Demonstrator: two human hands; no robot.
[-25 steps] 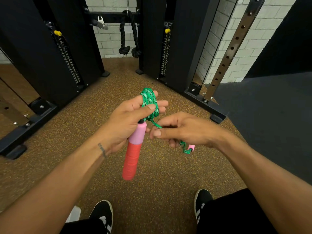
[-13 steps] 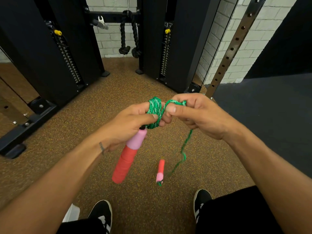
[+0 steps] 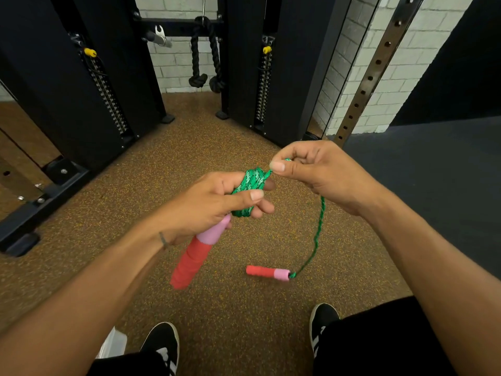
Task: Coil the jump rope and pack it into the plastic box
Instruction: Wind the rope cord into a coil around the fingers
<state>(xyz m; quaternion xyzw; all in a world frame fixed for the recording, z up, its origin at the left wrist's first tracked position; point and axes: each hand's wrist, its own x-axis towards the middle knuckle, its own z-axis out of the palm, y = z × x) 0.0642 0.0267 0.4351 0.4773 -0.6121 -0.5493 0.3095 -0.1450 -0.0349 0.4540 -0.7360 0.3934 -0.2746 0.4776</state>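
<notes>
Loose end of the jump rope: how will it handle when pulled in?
Likely floppy: the green rope sags in a curve below the right hand. The free handle at its end looks rigid and round, so it may swing or roll. Braided weave probably resists slipping.

My left hand [image 3: 208, 202] holds the coiled green rope [image 3: 248, 191] and one red-pink handle [image 3: 195, 253]. My right hand [image 3: 317, 172] pinches the loose strand; the second handle [image 3: 267, 273] hangs below.

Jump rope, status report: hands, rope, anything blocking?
Left hand grips coil and one handle. Right hand pinches the rope beside it. Tail and second handle not yet coiled. Nothing blocking.
</notes>
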